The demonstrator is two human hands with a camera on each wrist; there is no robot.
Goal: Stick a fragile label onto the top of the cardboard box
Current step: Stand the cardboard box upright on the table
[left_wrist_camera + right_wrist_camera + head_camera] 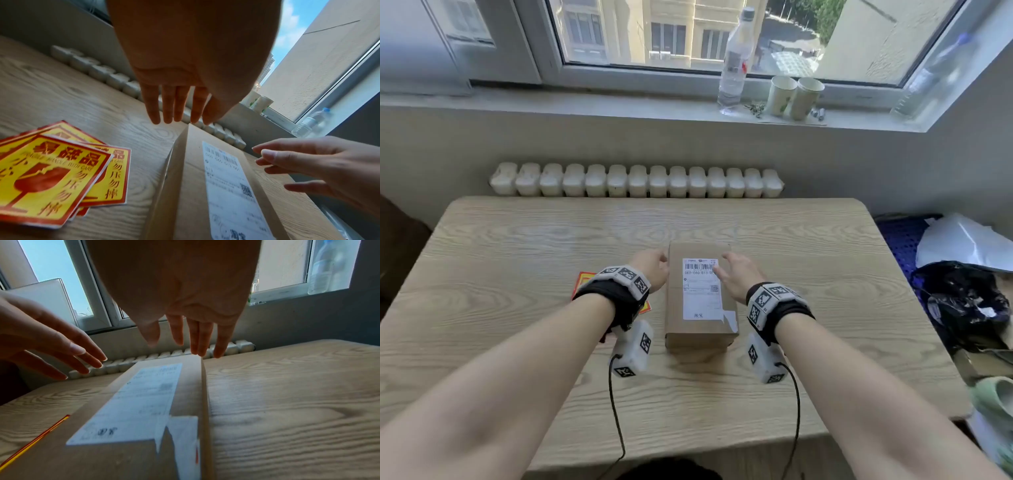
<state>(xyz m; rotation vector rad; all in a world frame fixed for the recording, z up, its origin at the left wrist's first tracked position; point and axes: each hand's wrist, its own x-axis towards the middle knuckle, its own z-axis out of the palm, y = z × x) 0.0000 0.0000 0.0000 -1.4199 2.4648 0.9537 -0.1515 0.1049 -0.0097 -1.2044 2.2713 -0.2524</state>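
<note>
The cardboard box (700, 298) lies flat near the middle of the wooden table (517, 240), its top facing up and carrying a white shipping label (702, 289) with a barcode. A torn white strip runs off that label's near right corner; the right wrist view shows this tear close up (180, 431).

The left hand (652, 269) is at the box's left side, and the right hand (741, 274) is over its far right corner, the thumb above the barcode. Both wrist views show what the head view does not: each hand has straight, spread fingers and grasps nothing. Whether the fingers touch the cardboard cannot be told.

The fragile labels (51, 178), red and yellow with a broken-glass mark, lie in a loose overlapping stack on the table just left of the box. The left wrist view shows them plainly; in the head view the left wrist covers most of them (583, 281).

Beyond the box is a white radiator (635, 180), and above it a windowsill with a clear water bottle (734, 65) and two paper cups (792, 96).
</note>
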